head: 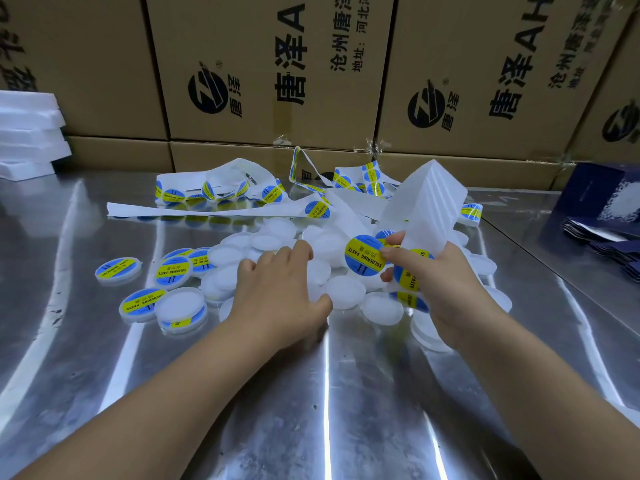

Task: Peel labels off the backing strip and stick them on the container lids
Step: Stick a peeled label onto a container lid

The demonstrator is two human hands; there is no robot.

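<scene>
Stacked cardboard boxes [277,64] wall off the back of our steel table [311,393]. Across its far half the white backing strip [207,211] sprawls in loops. In front of it lies a heap of white lids [346,292]. Our left hand [277,299] lies spread on the heap; whether it grips a lid we cannot tell. Just to its right, our right hand [446,289] pinches a round label [365,254] by its edge, above the lids.
</scene>
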